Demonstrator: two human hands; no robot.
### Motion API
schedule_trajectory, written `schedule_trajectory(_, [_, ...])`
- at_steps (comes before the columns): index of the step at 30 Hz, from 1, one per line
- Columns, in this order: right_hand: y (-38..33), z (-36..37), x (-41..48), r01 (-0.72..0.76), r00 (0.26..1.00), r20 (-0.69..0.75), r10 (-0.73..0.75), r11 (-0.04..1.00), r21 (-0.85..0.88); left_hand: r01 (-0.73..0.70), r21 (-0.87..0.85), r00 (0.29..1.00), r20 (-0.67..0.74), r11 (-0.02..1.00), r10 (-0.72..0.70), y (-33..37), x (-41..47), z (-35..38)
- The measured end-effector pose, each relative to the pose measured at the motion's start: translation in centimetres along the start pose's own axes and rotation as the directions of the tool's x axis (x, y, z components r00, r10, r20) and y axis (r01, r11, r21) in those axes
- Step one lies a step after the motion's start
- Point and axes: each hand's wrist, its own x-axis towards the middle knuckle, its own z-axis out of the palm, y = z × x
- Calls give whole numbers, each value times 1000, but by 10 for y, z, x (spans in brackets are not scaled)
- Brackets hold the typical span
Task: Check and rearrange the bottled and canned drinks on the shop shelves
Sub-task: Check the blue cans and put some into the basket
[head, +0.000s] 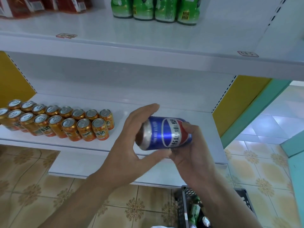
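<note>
A blue cola can (164, 133) lies on its side in the air in front of the lower white shelf (148, 109). My right hand (189, 150) grips its right end from below. My left hand (131, 142) holds its left end, thumb under the can and fingers stretched over the top. Two rows of several orange soda cans (65, 122) stand upright at the left of that shelf. Green bottles (156, 10) stand on the upper shelf (164, 38).
Red packs (41, 5) sit at the upper shelf's left. A dark plastic basket (189, 211) holding more drinks stands on the tiled floor below my right arm. A yellow and teal side panel (243, 102) closes the shelf on the right.
</note>
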Motion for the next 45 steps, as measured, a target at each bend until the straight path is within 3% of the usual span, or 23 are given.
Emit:
schedule_trajectory(4, [-4, -3, -2, 225, 974, 76, -212, 932, -284, 185, -336, 956, -156, 924, -248, 3, 5, 2])
schedule_trajectory(7, [-12, -10, -5, 434, 898, 295, -326, 765, -475, 383, -522, 848, -128, 762, -514, 4, 10, 4])
schedule_trajectory(9, [-16, -13, -4, 497, 864, 369, -343, 702, -510, 456, -530, 803, -101, 715, -587, 4, 13, 3])
schedule_trajectory(11, [-18, -11, -2, 460, 887, 291, -358, 735, -499, 474, -519, 803, -77, 711, -591, 3, 13, 4])
schedule_trajectory(15, [-14, -8, 2, 385, 922, 145, -360, 796, -468, 368, -534, 887, -46, 762, -460, 1, 9, 4])
schedule_trajectory(20, [-12, -9, -3, 535, 844, 325, -426, 629, -564, 414, -601, 837, -44, 683, -545, 2, 12, 5])
schedule_trajectory(25, [-16, 0, -1, 475, 876, 174, -449, 750, -459, 348, -557, 898, -33, 754, -438, 1, 10, 5])
schedule_trajectory(27, [-12, 2, -1, 504, 856, 191, -481, 692, -517, 307, -558, 912, -59, 771, -406, 1, 11, 2])
schedule_trajectory(30, [-11, 0, -3, 581, 801, 302, -517, 550, -600, 377, -576, 873, -41, 725, -486, 2, 15, 0])
schedule_trajectory(33, [-15, 4, -3, 544, 826, 240, -510, 611, -576, 412, -573, 856, -24, 708, -517, 1, 14, 1])
schedule_trajectory(36, [-14, 10, -3, 472, 873, 154, -463, 721, -508, 334, -579, 903, -28, 744, -428, -1, 10, 1])
schedule_trajectory(39, [-12, 10, -6, 477, 873, 236, -427, 644, -598, 347, -616, 879, -50, 707, -474, 0, 12, -2])
schedule_trajectory(42, [-14, 7, -7, 552, 827, 337, -450, 537, -638, 450, -651, 834, 62, 612, -548, -1, 14, -2])
schedule_trajectory(45, [-16, 14, -8, 501, 854, 217, -474, 633, -590, 416, -689, 841, 45, 593, -539, 3, 13, 0])
